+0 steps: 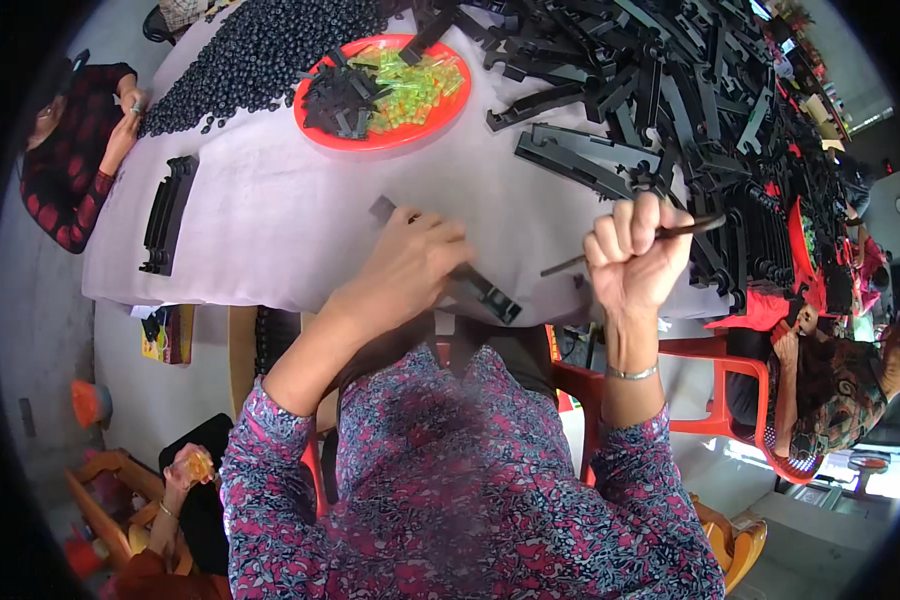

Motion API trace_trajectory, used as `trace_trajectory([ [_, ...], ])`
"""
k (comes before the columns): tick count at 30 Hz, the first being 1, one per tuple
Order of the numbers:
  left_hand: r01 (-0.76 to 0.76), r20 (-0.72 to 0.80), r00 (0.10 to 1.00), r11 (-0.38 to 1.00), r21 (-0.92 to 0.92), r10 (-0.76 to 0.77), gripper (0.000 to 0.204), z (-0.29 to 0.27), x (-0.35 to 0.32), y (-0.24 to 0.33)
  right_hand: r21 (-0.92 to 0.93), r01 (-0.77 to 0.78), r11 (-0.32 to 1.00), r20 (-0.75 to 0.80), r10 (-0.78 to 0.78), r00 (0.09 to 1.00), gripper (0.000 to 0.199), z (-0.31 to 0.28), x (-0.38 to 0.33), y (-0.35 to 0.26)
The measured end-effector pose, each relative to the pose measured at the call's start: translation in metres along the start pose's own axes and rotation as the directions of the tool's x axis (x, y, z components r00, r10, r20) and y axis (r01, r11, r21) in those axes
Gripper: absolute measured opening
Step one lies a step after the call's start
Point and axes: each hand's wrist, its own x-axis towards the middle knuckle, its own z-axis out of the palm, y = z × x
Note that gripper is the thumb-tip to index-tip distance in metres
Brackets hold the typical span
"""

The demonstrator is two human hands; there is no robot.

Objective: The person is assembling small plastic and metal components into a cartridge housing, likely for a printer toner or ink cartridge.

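Observation:
My left hand is closed over a long, narrow black plastic part, held slanting above the table's near edge. One end of the part sticks out past my fingers on the far side; the other points toward my lap. To the right, my raised right hand is a fist around a thin dark tool. The tool's slim rod comes out left of the fist, toward the black part but apart from it, and its thicker curved end shows on the right.
A red oval tray holds small black pieces and yellow-green translucent pieces. Behind it lies a heap of round black pieces. Long black parts pile up at the right. Several more stand at the left. Other people sit around the table.

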Motion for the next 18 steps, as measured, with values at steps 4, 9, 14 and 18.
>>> trace_trajectory([
  [4, -0.130, -0.050, 0.990, 0.990, 0.062, 0.133, 0.040, 0.000, -0.006, 0.006, 0.047, 0.004, 0.999, -0.051, -0.002, 0.999, 0.047, -0.012, -0.012, 0.001],
  [9, 0.024, -0.269, 0.960, 0.978, -0.209, -0.081, 0.042, 0.023, -0.041, 0.008, 0.065, -0.019, 0.998, -0.058, 0.022, 0.998, 0.045, -0.021, -0.017, 0.011],
  [14, 0.387, -0.150, 0.877, 0.856, -0.343, -0.457, 0.067, 0.018, -0.045, 0.032, 0.080, -0.037, 0.996, -0.056, 0.042, 0.998, 0.045, -0.018, -0.013, 0.023],
  [18, 0.479, -0.095, 0.860, 0.858, -0.186, -0.501, 0.074, 0.020, -0.037, 0.045, 0.064, -0.057, 0.996, -0.012, 0.058, 0.998, 0.045, -0.010, -0.008, 0.032],
])
